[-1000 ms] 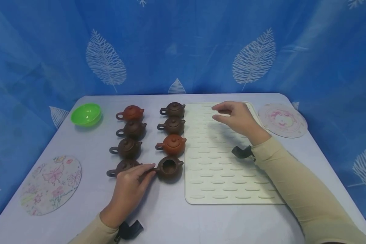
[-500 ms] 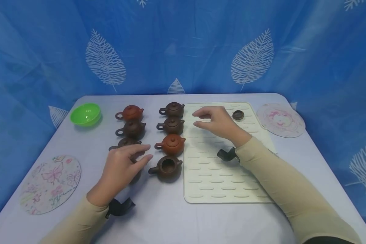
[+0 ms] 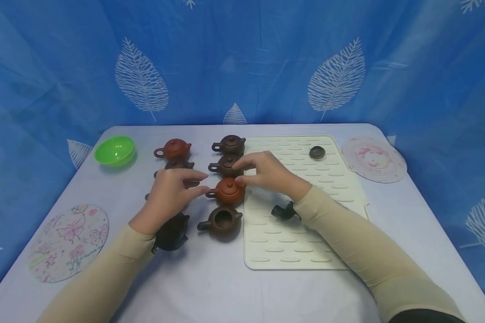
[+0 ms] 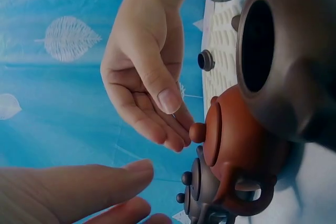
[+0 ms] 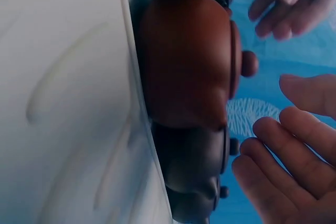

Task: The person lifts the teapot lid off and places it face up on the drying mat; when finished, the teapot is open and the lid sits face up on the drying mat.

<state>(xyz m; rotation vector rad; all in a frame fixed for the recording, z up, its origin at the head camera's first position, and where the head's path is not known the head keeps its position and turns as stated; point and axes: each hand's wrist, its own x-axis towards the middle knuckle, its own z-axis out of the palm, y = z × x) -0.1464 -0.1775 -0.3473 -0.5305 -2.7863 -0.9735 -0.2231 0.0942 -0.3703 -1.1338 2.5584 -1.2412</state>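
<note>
A reddish-brown teapot (image 3: 229, 192) with its lid on stands in the right-hand column of small teapots. My right hand (image 3: 268, 172) hovers over its lid side, fingers and thumb spread, the fingertips close to the knob (image 4: 197, 132) in the left wrist view. Beside the handle, my left hand (image 3: 171, 195) is held with thumb and fingers apart and nothing between them; it hides part of the left column. Nearest me in the right column sits a dark brown teapot (image 3: 223, 223) without its lid. A dark lid (image 3: 317, 152) lies upside down on the cream mat (image 3: 291, 251).
Two more dark teapots, one of them a dark teapot (image 3: 231, 144), stand behind the reddish one. A left column includes a red teapot (image 3: 174, 149). Around them lie a green bowl (image 3: 115, 151), a floral round mat (image 3: 70, 242) and a pink-patterned round mat (image 3: 373, 159).
My left hand has let go of the lidless teapot's handle and moved up to the reddish teapot. My right hand has left the dark lid on the mat and moved left.
</note>
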